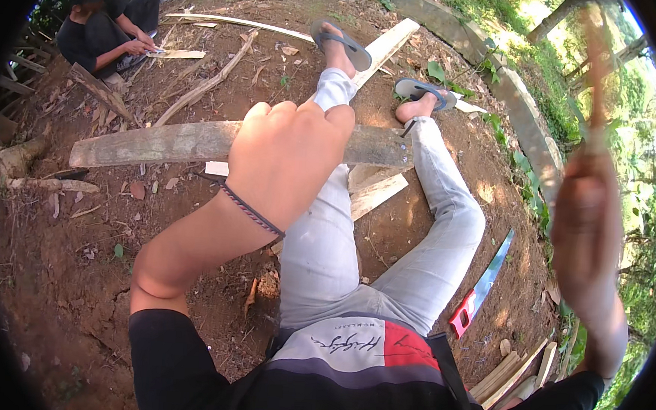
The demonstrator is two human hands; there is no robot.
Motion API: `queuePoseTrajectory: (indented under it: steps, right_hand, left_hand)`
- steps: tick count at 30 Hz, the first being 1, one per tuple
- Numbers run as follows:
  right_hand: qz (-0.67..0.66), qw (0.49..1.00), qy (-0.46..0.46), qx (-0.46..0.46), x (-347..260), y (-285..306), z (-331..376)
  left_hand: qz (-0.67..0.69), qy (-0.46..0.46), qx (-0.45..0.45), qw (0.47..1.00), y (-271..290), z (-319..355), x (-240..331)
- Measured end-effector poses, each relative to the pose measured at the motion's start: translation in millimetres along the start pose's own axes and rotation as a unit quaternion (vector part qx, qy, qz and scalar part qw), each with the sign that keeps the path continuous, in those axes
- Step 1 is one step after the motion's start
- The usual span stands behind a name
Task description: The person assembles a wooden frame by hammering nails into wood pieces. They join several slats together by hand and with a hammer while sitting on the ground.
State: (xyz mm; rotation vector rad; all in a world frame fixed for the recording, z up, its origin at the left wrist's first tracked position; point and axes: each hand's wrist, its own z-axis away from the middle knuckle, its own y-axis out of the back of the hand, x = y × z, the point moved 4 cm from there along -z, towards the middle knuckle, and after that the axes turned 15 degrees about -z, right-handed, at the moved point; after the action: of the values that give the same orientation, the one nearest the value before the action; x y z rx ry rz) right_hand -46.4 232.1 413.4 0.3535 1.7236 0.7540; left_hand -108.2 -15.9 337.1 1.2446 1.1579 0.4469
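My left hand [285,161] is closed in a fist, knuckles away from me, over a long weathered grey board [159,143]. Whatever sits inside its fingers is hidden. The board lies crosswise in front of me, past my knees. Raised high at the right, my right hand [589,213] is wrapped round a long, thin brownish tool [597,79] that points upward. Motion smears both hand and tool, so the tool's kind cannot be made out. Beneath the grey board lie pale pieces of wood [377,197], between my legs.
A handsaw [482,286] with a red handle lies on the dirt by my right leg. Split wood strips [513,378] are stacked at lower right. Another person [106,22] sits at far left, hands on a pale strip [178,54]. A low concrete edge [525,115] curves along the right.
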Motion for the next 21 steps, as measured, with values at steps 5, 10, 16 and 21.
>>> queuePoseTrajectory:
  steps: [5,10,16,21]
  right_hand:
    - [-0.075,0.993,-0.013,0.094,-14.9,24.0,2.3]
    - [0.153,0.98,-0.041,-0.117,5.8,-19.8,7.0]
    - [0.006,1.0,0.001,0.012,-9.7,7.0,2.3]
    - [0.033,0.997,-0.022,0.07,-12.9,11.7,-1.1]
  left_hand:
    - [-0.01,-0.006,-0.005,1.0,4.4,2.3,1.2]
    - [-0.016,-0.024,-0.008,1.0,2.1,-1.6,3.5]
    - [-0.018,-0.008,0.026,0.999,3.2,1.2,0.9]
    - [-0.033,-0.005,0.021,0.999,7.6,-2.0,1.9]
